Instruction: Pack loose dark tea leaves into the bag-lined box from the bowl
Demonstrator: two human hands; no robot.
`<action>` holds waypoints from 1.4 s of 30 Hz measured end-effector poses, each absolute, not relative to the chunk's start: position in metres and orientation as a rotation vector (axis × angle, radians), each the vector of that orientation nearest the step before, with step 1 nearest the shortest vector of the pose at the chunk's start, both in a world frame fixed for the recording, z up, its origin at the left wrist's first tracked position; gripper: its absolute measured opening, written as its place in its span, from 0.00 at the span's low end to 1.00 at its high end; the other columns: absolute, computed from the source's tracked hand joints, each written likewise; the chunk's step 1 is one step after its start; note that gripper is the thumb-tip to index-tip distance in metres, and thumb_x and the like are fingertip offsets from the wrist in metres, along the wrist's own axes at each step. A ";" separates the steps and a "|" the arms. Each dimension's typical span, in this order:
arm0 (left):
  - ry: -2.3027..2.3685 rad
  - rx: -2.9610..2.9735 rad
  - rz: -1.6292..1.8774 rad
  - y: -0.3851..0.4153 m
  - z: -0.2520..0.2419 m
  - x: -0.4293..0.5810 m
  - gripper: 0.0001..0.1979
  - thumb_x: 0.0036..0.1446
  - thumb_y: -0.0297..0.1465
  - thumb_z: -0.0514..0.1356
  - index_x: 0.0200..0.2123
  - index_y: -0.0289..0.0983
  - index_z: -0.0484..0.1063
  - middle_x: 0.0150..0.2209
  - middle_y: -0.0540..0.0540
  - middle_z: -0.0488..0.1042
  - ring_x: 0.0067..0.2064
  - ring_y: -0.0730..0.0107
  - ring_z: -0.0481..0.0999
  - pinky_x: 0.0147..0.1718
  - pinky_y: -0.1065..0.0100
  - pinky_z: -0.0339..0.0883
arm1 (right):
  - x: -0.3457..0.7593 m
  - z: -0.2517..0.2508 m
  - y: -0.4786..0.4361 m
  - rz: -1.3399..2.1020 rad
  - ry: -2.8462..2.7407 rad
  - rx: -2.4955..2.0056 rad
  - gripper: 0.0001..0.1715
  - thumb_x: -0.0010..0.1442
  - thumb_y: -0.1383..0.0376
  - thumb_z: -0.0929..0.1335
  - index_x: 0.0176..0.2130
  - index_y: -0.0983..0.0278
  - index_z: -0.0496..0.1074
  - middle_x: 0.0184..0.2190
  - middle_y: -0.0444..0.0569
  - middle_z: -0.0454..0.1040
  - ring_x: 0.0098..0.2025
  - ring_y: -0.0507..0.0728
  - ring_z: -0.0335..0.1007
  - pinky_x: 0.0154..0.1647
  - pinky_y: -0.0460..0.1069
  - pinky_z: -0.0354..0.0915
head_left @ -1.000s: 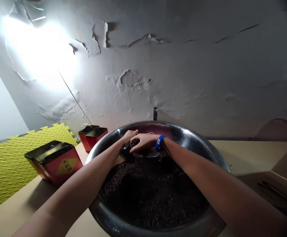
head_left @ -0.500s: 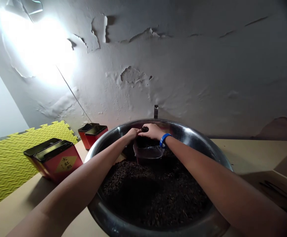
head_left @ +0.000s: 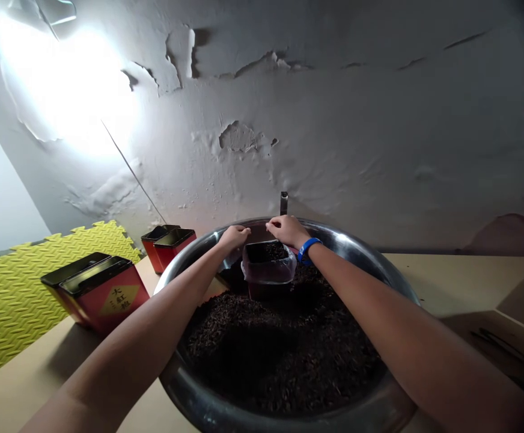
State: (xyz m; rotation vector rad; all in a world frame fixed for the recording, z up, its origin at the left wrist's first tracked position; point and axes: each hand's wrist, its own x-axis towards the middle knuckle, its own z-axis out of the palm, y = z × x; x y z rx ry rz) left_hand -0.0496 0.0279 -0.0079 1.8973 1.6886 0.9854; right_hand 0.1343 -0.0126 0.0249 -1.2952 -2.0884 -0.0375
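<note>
A large steel basin (head_left: pixel 190 400) holds loose dark tea leaves (head_left: pixel 289 361). On the leaves stands a square red tin (head_left: pixel 268 291) with a clear plastic bag (head_left: pixel 271 273) lining it and folded over its rim; dark leaves show inside. My left hand (head_left: pixel 236 237) is just above the tin's far left corner, fingertips pinched together. Beyond the right corner is my right hand (head_left: pixel 288 231), fingers curled and pinched, a blue band (head_left: pixel 307 250) around its wrist. Whatever either pinch holds is too small to make out. The two hands are apart.
Left of the basin, red and black tins (head_left: pixel 109 294) with a yellow label stand on the table (head_left: pixel 23 391), with more red tins (head_left: pixel 169 246) behind. A yellow foam mat (head_left: pixel 14 300) lies at far left. Behind the basin rises a peeling wall (head_left: pixel 334 132). Dark cords (head_left: pixel 500 346) lie at right.
My hands were together over the tin, with a dark clump of leaves in the right one. They have parted, the clump no longer shows, and the tin's opening is now visible.
</note>
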 end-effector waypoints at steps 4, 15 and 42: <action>1.719 1.918 0.931 0.027 -0.006 -0.052 0.17 0.52 0.40 0.51 0.37 0.37 0.72 0.22 0.48 0.68 0.22 0.74 0.64 0.18 0.75 0.57 | 0.137 0.032 -0.014 0.022 -2.176 -1.260 0.22 0.56 0.54 0.59 0.26 0.64 0.74 0.20 0.45 0.70 0.24 0.49 0.63 0.26 0.44 0.53; 1.708 2.131 1.034 0.035 -0.006 -0.049 0.15 0.51 0.36 0.51 0.32 0.36 0.75 0.29 0.47 0.74 0.31 0.70 0.70 0.28 0.73 0.58 | 0.127 0.015 -0.014 0.204 -2.461 -1.320 0.33 0.51 0.43 0.57 0.25 0.65 0.74 0.18 0.46 0.68 0.22 0.50 0.60 0.23 0.45 0.50; 1.584 2.058 0.998 0.030 -0.005 -0.052 0.17 0.50 0.39 0.53 0.30 0.32 0.74 0.23 0.48 0.71 0.26 0.72 0.66 0.25 0.74 0.57 | 0.101 0.023 -0.044 -0.146 -2.453 -1.105 0.26 0.59 0.53 0.56 0.26 0.64 0.73 0.25 0.49 0.72 0.26 0.51 0.64 0.26 0.45 0.51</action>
